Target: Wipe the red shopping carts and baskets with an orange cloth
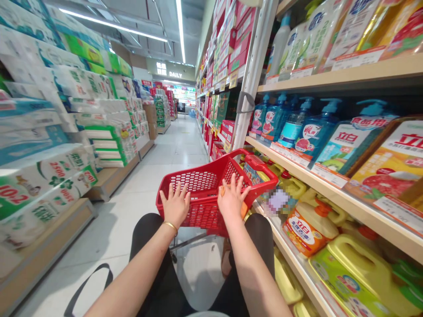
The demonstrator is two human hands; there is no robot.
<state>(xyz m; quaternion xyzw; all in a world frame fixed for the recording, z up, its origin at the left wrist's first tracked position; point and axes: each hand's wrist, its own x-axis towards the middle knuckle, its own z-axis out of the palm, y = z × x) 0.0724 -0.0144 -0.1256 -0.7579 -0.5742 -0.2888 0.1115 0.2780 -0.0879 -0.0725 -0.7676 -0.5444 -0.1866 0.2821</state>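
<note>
A red plastic shopping cart (198,174) with perforated walls stands in front of my knees, its thick handle pointing right toward the shelf. My left hand (175,203), a gold bangle on its wrist, is over the cart's near left side with fingers spread. Over the near side, farther right, my right hand (230,198) has its fingers fanned out too. Neither hand grips anything visible. Whether the palms touch the cart I cannot tell. Small orange patches show beside my right hand; what they are is unclear.
Close on the right, shelves hold blue pump bottles (309,134) and large yellow detergent jugs (360,273). Stacked tissue packs (46,189) line the left on low platforms. Between them, a tiled aisle (178,141) runs ahead. A dark strap (87,286) shows at lower left.
</note>
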